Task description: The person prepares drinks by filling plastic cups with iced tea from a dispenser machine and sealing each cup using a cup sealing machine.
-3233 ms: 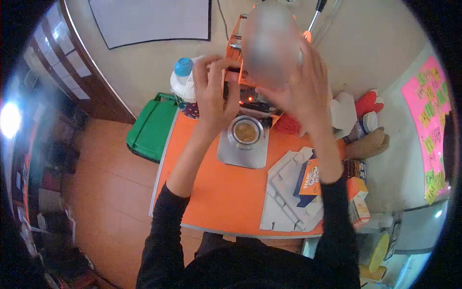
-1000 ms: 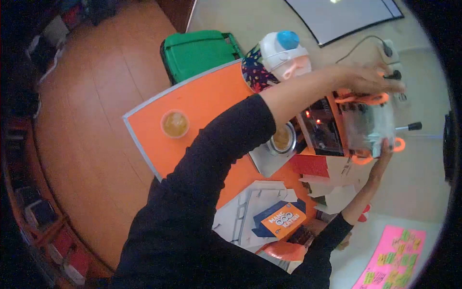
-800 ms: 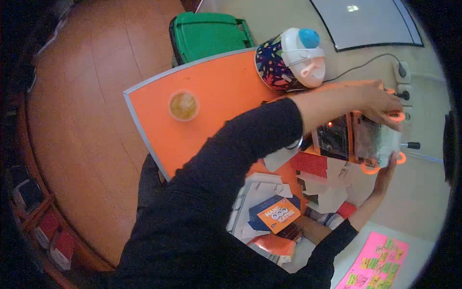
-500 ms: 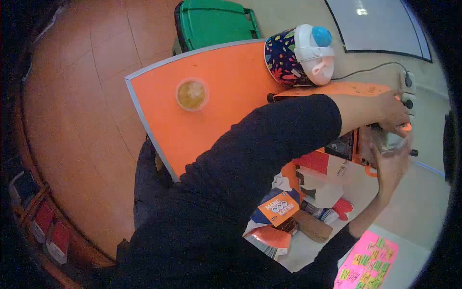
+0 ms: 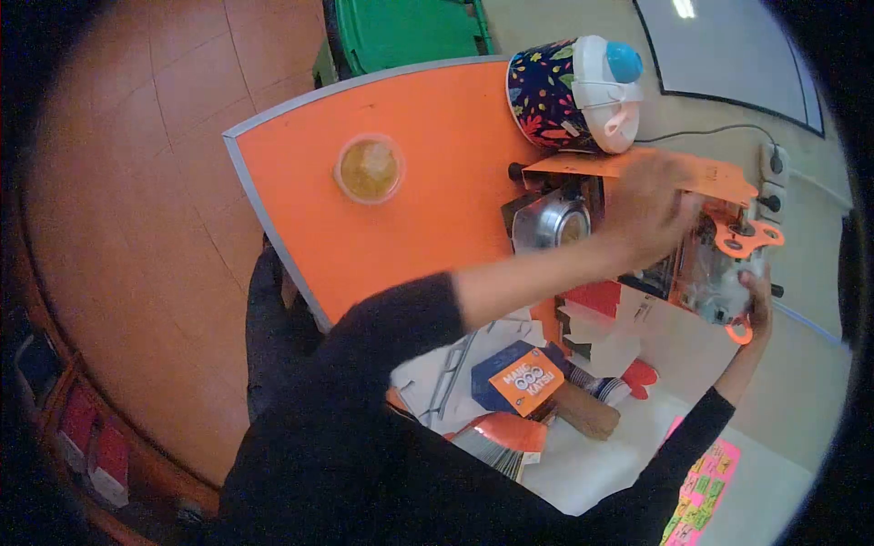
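Observation:
My left hand is smeared by motion over the orange-framed machine, so its fingers cannot be made out. Past it, at the machine's far end, is a roll of clear plastic film with an orange three-lobed knob at its upper end. An orange ring-like part shows at the lower end. My right hand is at the roll's outer side, fingers curled against it. A round shiny metal part of the machine lies left of my left hand.
A clear cup of yellowish drink stands on the orange table. Behind are a patterned container with a white top and a green bin. A blue-and-orange box lies nearer me. Wall sockets hold a cable.
My left hand has pulled back leftward from the orange knob, uncovering the film roll and the metal part. My right hand has shifted slightly to the right along the roll.

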### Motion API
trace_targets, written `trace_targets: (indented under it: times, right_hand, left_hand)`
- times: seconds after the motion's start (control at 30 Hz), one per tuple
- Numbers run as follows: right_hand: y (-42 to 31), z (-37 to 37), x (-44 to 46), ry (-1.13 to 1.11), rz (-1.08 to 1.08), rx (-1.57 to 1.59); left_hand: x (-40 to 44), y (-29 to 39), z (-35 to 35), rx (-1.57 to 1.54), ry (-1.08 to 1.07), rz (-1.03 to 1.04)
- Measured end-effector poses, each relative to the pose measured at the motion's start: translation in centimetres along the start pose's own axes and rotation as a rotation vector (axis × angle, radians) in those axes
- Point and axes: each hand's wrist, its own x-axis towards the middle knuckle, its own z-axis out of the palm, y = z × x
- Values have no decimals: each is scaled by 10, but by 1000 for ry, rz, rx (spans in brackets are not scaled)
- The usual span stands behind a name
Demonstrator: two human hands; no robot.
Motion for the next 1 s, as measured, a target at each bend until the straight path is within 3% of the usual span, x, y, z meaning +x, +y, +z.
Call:
trace_targets:
  times: [0.13,0.2,0.23,0.3,0.33,0.4,0.47,0.53,0.57,0.63,0.67,0.73,0.83,1.0]
  right_hand:
    - [21,-33,30,-82,-153,46]
    - [-3,-33,21,17,-219,-345]
    - [-14,-28,9,16,-220,-352]
    - [-32,-6,-24,593,-308,-741]
    - [-33,9,-34,592,-314,-745]
    - [-26,44,-48,648,-183,-476]
    - [-27,66,-53,448,-181,-396]
    - [-20,80,-48,592,-388,-699]
    - [-19,88,-42,591,-384,-705]
    - [-20,101,-29,828,-523,-945]
    - [-23,102,-29,827,-520,-948]
    - [-31,104,-28,827,-305,-849]
    - [-38,90,-30,649,-353,-707]
    - [-30,82,-25,704,-307,-716]
  left_hand:
    - [-98,-6,-113,416,-144,-187]
    - [-127,3,-150,575,-189,-367]
    - [-137,6,-164,643,-208,-476]
    - [-152,5,-184,599,-246,-571]
    - [-157,2,-190,552,-298,-666]
    - [-164,-6,-194,486,-369,-703]
    - [-171,-12,-193,418,-446,-743]
    - [-172,-16,-184,294,-488,-767]
    - [-171,-18,-180,287,-489,-771]
    - [-167,-21,-173,124,-579,-877]
    - [-164,-21,-170,121,-581,-880]
    - [-162,-25,-165,170,-544,-879]
    - [-164,-29,-158,79,-436,-917]
    - [-171,-32,-148,123,-434,-938]
